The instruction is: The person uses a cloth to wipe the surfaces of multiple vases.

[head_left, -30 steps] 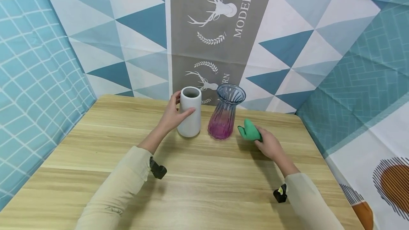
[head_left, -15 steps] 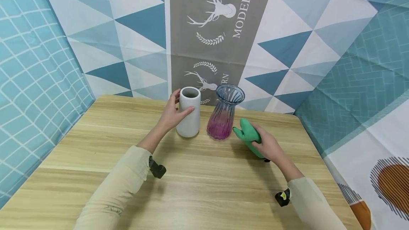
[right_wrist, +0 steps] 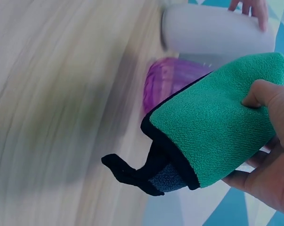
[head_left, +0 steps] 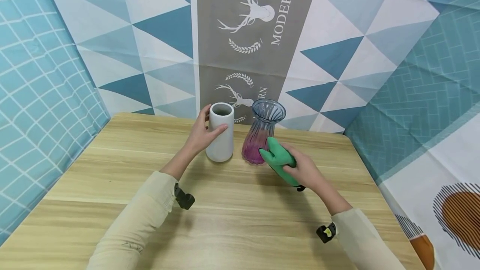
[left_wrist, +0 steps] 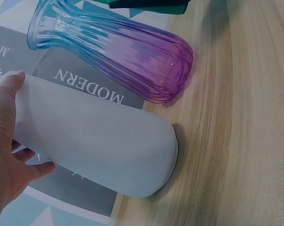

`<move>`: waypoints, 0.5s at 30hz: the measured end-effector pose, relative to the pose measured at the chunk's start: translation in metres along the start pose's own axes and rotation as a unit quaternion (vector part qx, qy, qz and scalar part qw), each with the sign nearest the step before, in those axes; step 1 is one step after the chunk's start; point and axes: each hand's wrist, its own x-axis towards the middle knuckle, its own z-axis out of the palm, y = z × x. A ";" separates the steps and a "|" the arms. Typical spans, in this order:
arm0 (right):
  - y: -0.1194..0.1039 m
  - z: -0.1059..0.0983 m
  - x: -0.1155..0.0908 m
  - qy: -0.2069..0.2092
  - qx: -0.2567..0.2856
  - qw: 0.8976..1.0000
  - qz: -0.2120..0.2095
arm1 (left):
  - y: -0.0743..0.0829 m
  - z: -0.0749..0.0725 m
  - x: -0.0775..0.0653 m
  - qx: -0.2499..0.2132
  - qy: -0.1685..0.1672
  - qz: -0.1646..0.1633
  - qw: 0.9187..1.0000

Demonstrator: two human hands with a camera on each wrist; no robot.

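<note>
My left hand grips the upper part of a white cylindrical vase, thumb on the near side and fingers round the back. The vase stands upright on the wooden table. To its right stands a ribbed glass vase, blue at the flared rim and purple at the base. My right hand pinches a folded green cloth, which overlaps the glass vase's lower right side in the head view. Up close in the right wrist view, the towelling cloth shows black edging and a black loop.
Behind the table hangs a patterned cloth backdrop with triangles and deer heads, close to both vases. Blue tiled-pattern cloth borders the left side, and another patterned cloth the right. Dark wrist cameras sit at the cuffs.
My right hand has carried the green cloth leftward, from beside the glass vase to overlapping it. My left hand keeps its grip on the white vase, which has stayed in place.
</note>
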 end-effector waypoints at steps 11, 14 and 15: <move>-0.033 0.005 0.014 0.018 0.047 0.999 -0.016 | -0.001 -0.002 0.000 -0.010 0.003 0.001 1.000; -0.040 0.008 0.017 0.026 0.046 0.999 -0.013 | -0.001 -0.002 0.001 -0.007 0.004 0.006 1.000; -0.043 0.009 0.019 0.028 0.047 0.998 -0.012 | -0.002 -0.001 0.001 -0.005 0.004 0.008 1.000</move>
